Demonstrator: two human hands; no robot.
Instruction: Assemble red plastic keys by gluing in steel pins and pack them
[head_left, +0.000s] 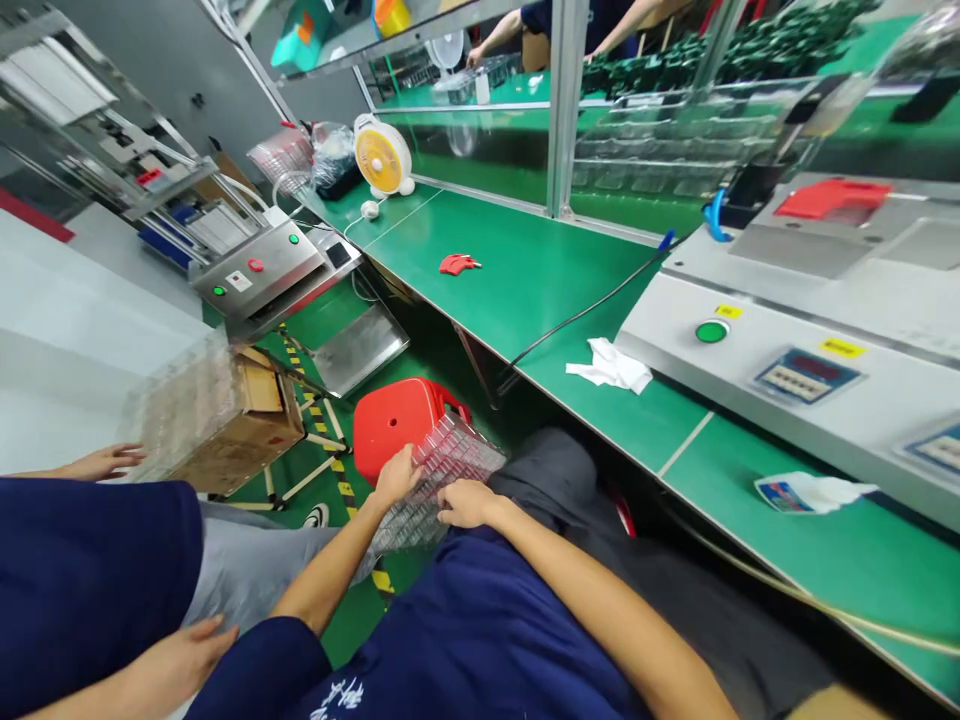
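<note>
Low at my left side, in front of a red stool, I hold a clear plastic tray with a grid of ribbed compartments. My left hand is closed on its left edge. On the near edge, close to my waist, my right hand grips it with bent fingers. The tray is tilted, and the stool's red shows through part of it; whether it is one tray or a stack, I cannot tell. A red curved plastic part lies on the green workbench.
A co-worker stands at left beside a cardboard box topped with clear trays. A grey machine sits on the bench at right, near a white cloth and a soft pack. A yellow fan stands farther back.
</note>
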